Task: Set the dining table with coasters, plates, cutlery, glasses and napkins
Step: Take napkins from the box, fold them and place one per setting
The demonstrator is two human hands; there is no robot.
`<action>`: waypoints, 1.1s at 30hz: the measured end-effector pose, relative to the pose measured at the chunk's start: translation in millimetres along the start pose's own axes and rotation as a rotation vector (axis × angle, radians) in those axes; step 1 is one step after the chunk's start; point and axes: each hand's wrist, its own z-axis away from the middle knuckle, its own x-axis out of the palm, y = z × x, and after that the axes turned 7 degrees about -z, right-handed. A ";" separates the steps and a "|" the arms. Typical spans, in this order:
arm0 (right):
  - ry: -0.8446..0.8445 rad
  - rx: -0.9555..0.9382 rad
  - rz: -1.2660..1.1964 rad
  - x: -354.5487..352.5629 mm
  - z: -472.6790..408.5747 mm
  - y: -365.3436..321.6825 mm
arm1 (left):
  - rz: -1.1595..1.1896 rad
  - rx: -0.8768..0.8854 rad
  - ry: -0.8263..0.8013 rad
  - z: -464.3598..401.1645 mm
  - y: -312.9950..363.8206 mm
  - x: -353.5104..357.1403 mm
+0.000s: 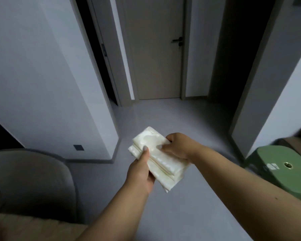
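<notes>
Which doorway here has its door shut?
The middle door, straight ahead with the dark lever handle; the openings left and right of it are dark.

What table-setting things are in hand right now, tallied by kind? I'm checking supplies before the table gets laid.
Stack of folded cream-white cloth napkins: 1 stack, gripped by the left hand and the right hand; separate napkins cannot be counted.
Coasters: 0
Plates: 0
Cutlery: 0
Glasses: 0
Total: 1 stack

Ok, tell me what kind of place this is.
Most likely a home, in a hallway next to a living area. Ahead is a closed interior door with a dark lever handle; a grey upholstered seat sits at the lower left. Both hands hold folded white napkins, and no dining table is in view.
</notes>
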 end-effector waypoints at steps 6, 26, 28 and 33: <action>-0.120 -0.087 0.021 -47.9 -116.4 -31.6 | 0.109 0.085 0.115 -87.6 45.1 37.8; -0.488 -0.313 0.050 86.5 -375.3 -214.1 | 0.354 0.339 0.492 -264.1 208.4 -135.5; -0.508 -0.328 0.031 103.4 -395.1 -241.3 | 0.382 0.357 0.558 -273.8 234.4 -155.0; -0.570 -0.382 0.034 158.1 -439.7 -294.9 | 0.475 0.361 0.729 -289.3 277.7 -214.5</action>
